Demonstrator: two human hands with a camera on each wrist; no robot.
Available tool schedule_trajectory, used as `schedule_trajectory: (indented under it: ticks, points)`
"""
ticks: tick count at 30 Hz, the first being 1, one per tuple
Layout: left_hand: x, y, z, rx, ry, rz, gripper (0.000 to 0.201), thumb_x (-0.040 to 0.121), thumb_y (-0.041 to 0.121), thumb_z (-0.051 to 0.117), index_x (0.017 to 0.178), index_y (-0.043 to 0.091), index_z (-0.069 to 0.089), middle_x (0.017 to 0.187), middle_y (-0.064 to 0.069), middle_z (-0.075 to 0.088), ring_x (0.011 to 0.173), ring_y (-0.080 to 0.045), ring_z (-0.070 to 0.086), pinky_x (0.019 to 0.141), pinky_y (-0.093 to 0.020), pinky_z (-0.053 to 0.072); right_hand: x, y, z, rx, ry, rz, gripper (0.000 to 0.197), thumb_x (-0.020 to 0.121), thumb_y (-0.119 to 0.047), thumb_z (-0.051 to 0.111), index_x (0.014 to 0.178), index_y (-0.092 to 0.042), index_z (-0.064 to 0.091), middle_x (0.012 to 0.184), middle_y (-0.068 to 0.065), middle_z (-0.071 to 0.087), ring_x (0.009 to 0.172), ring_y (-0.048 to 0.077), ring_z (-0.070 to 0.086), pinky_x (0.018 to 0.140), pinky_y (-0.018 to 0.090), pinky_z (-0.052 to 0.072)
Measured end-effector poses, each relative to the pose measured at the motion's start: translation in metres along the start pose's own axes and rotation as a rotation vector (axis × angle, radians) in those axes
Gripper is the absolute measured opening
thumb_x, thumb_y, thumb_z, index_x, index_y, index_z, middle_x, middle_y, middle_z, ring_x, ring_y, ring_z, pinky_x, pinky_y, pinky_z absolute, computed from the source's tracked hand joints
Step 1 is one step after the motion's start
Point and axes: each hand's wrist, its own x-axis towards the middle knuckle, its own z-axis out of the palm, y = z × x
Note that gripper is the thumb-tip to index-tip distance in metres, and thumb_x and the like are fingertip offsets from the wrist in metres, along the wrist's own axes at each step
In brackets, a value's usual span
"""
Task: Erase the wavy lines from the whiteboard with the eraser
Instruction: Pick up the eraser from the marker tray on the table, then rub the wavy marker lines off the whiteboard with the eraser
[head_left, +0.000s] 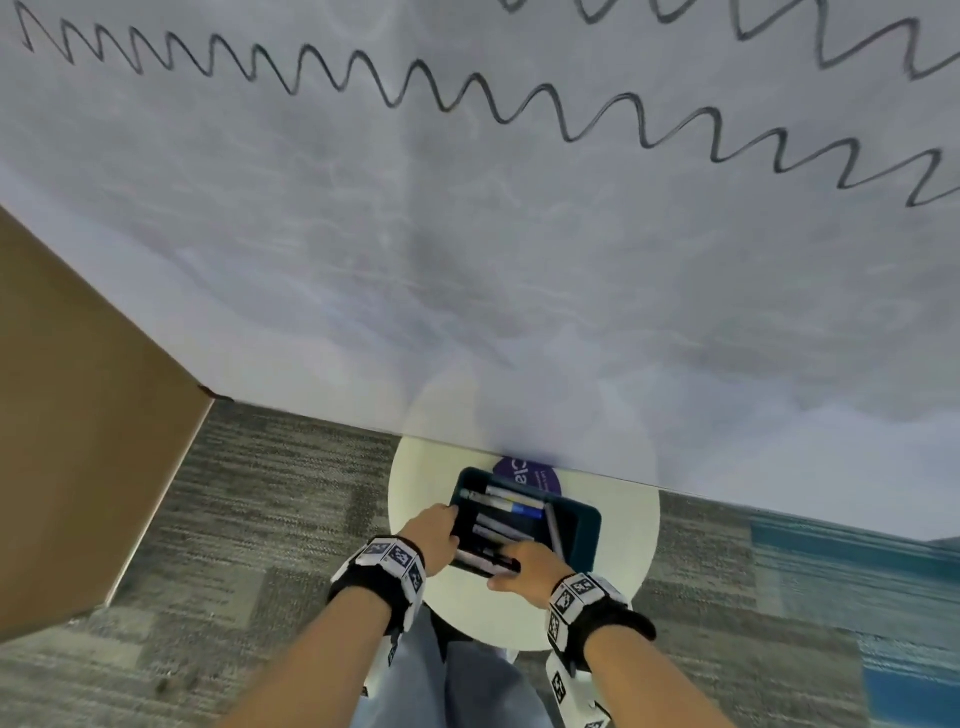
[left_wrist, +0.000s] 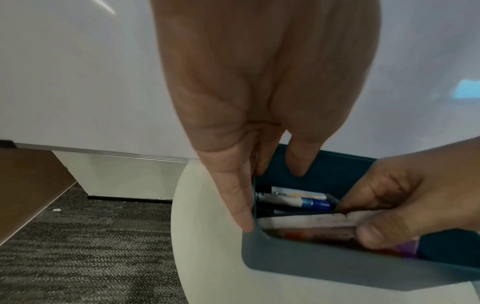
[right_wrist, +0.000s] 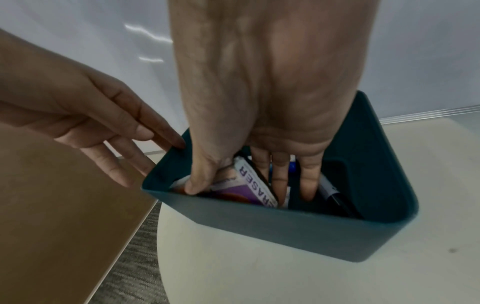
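Black wavy lines (head_left: 441, 93) run across the whiteboard (head_left: 467, 260), with a second one at the top right (head_left: 831, 36). Below it a teal bin (head_left: 587, 525) (left_wrist: 311, 261) (right_wrist: 285, 232) stands on a round white table (head_left: 639, 545). My right hand (head_left: 519, 564) (right_wrist: 233, 191) reaches into the bin's near side. Its thumb and fingers grip the eraser (right_wrist: 249, 185) (left_wrist: 306, 223), white and purple with a printed label. My left hand (head_left: 439, 530) (left_wrist: 262, 185) holds the bin's left wall, thumb inside and fingers outside.
Several markers (head_left: 511, 506) (left_wrist: 298, 200) lie in the bin, and a black one (right_wrist: 335, 195) leans at its right. A purple round sticker (head_left: 519, 473) lies behind the bin. A brown panel (head_left: 78, 415) stands at the left over grey carpet (head_left: 260, 493).
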Motion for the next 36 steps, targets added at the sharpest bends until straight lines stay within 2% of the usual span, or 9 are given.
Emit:
schedule_trajectory:
  ticks: [5,8,13,18,22,27,30,33,36]
  points:
    - [-0.011,0.002,-0.016,-0.096,0.075,0.013,0.04,0.1,0.018,0.041,0.139,0.01,0.04,0.139,-0.01,0.042,0.126,-0.026,0.044,0.104,-0.033,0.035,-0.014,-0.01,-0.02,0.026,0.088,-0.014,0.033,0.089,-0.044,0.056,0.09,-0.013,0.064,0.084,0.0,0.062,0.073,0.014,0.058,0.06,0.018,0.042]
    - [-0.028,0.004,-0.044,-0.222,0.214,0.098,0.034,0.1,0.018,0.042,0.134,0.013,0.047,0.134,-0.007,0.048,0.118,-0.021,0.05,0.099,-0.028,0.038,-0.035,-0.022,-0.044,0.162,0.186,-0.078,0.024,0.09,-0.034,0.056,0.07,-0.021,0.054,0.067,-0.007,0.055,0.064,0.013,0.055,0.053,0.016,0.035]
    - [-0.066,0.021,-0.102,-0.439,0.357,0.178,0.041,0.1,0.026,0.044,0.14,0.015,0.041,0.128,-0.007,0.053,0.105,-0.017,0.055,0.087,-0.021,0.041,-0.081,-0.057,-0.091,0.435,0.38,-0.32,0.009,0.089,-0.021,0.061,0.094,-0.017,0.067,0.088,0.003,0.07,0.083,0.017,0.066,0.074,0.027,0.052]
    - [-0.12,0.052,-0.166,-0.82,0.414,0.294,0.018,0.096,0.018,0.054,0.114,0.022,0.056,0.082,-0.011,0.068,0.064,-0.018,0.064,0.053,-0.025,0.049,-0.132,-0.116,-0.144,0.535,0.432,-0.477,0.023,0.092,-0.02,0.06,0.113,-0.028,0.053,0.108,0.005,0.064,0.097,0.015,0.065,0.079,0.026,0.054]
    - [-0.172,0.061,-0.221,-0.87,0.628,0.402,0.014,0.093,-0.001,0.051,0.101,0.003,0.063,0.064,-0.014,0.065,0.051,-0.019,0.061,0.05,-0.026,0.05,-0.178,-0.183,-0.17,0.454,0.5,-0.643,0.04,0.091,-0.022,0.062,0.126,-0.033,0.045,0.116,-0.009,0.057,0.098,-0.008,0.058,0.078,0.013,0.046]
    - [-0.233,0.071,-0.287,-0.738,0.791,0.508,0.021,0.094,0.008,0.056,0.083,-0.01,0.058,0.061,-0.015,0.058,0.049,-0.014,0.061,0.051,-0.026,0.053,-0.217,-0.267,-0.183,0.202,0.738,-0.761,0.06,0.076,-0.041,0.07,0.118,-0.057,0.03,0.111,-0.016,0.058,0.094,0.004,0.059,0.076,0.025,0.052]
    - [-0.271,0.068,-0.332,-0.734,0.875,0.584,0.022,0.095,0.013,0.056,0.075,0.005,0.056,0.057,-0.005,0.06,0.05,-0.014,0.062,0.051,-0.025,0.052,-0.235,-0.317,-0.198,0.03,0.997,-0.888,0.062,0.082,-0.034,0.068,0.128,-0.046,0.027,0.114,-0.011,0.045,0.094,0.008,0.051,0.071,0.015,0.045]
    - [-0.308,0.058,-0.373,-0.711,0.953,0.667,0.017,0.096,0.015,0.055,0.082,0.006,0.058,0.057,-0.005,0.061,0.049,-0.014,0.06,0.05,-0.023,0.048,-0.251,-0.368,-0.217,-0.127,1.216,-1.015,0.064,0.078,-0.026,0.073,0.134,-0.023,0.041,0.112,-0.011,0.03,0.088,0.01,0.047,0.062,0.005,0.041]
    - [-0.335,0.044,-0.409,-0.668,1.154,0.711,0.01,0.094,0.018,0.059,0.086,0.011,0.06,0.066,-0.003,0.064,0.058,-0.012,0.06,0.055,-0.019,0.047,-0.264,-0.411,-0.233,-0.298,1.405,-1.137,0.067,0.075,-0.027,0.071,0.135,-0.015,0.043,0.116,0.001,0.037,0.095,0.018,0.05,0.073,0.018,0.048]
